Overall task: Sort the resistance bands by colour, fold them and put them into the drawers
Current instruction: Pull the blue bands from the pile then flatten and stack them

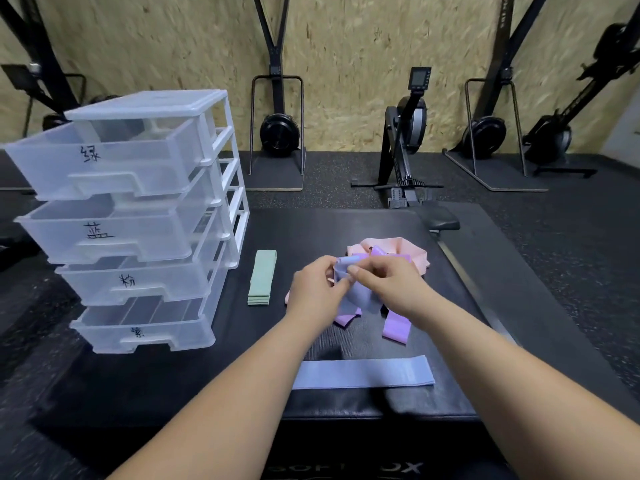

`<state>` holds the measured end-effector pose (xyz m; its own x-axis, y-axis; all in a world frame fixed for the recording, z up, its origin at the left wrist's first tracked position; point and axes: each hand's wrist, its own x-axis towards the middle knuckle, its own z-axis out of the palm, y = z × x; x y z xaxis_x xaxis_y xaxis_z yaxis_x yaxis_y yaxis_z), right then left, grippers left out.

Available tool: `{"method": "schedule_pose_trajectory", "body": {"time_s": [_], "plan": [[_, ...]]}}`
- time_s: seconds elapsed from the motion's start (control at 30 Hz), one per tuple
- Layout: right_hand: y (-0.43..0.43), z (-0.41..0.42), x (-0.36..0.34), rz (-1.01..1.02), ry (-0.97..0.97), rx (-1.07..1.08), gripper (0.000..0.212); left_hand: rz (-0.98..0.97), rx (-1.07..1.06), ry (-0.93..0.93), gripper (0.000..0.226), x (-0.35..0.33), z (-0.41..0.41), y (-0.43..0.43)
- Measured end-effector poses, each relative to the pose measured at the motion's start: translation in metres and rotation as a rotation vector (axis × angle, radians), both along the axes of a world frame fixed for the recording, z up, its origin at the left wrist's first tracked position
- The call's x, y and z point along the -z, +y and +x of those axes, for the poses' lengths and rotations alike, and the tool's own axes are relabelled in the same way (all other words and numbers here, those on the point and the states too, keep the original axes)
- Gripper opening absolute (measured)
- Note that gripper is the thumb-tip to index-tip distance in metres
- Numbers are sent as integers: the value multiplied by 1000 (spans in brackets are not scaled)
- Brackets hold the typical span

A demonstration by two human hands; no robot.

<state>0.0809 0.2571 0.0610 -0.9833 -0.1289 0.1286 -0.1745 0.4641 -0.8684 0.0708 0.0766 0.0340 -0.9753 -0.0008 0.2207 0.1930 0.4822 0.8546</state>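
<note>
While raised above the worktop (311, 230), pinched at its top edge by left grip (317, 289) and right grip (388, 284) alike: blue band (360, 294). Beneath, heaped pink band (408, 251) and purple bands (394, 327). Nearer, flat second blue band (363, 374). By the drawers (138, 237), all pulled out, folded green band (262, 277).

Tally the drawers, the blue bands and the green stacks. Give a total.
Drawers: 4
Blue bands: 2, the flat blue band and the held blue band
Green stacks: 1
Total: 7
</note>
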Motion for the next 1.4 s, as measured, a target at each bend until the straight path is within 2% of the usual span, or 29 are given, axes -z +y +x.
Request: {"method": "schedule_pose_trajectory", "body": {"time_s": [0.07,0.13,0.2,0.3,0.43,0.57,0.73,0.83,0.93,1.03,1.17,1.27,1.4], "plan": [[1,4,3,38,-1,-47,18,144,8,-59,13,0,0,-8],[2,8,7,126,20,-68,27,281,35,-138,16,-1,2,-15],[2,9,12,202,59,-54,29,317,25,-170,20,1,4,-22],[4,8,14,183,69,22,20,321,25,-205,22,4,6,-28],[7,8,9,106,61,70,22,301,72,-278,27,8,8,-36],[15,5,8,32,63,138,22,233,147,-287,44,12,10,-45],[22,3,3,-55,106,229,30,44,107,-262,17,16,4,-52],[19,2,-4,-56,142,229,33,14,78,-212,32,11,4,-47],[9,1,-8,21,161,207,35,15,108,-83,41,1,4,-38],[-3,4,-7,96,168,171,35,16,174,2,33,-12,8,-29],[-13,9,1,151,156,123,32,-26,182,14,10,-16,9,-26],[-15,8,9,79,145,115,35,-5,148,-16,2,-11,7,-32],[-11,5,22,62,42,108,7,36,135,-82,3,-5,5,-42]]}}
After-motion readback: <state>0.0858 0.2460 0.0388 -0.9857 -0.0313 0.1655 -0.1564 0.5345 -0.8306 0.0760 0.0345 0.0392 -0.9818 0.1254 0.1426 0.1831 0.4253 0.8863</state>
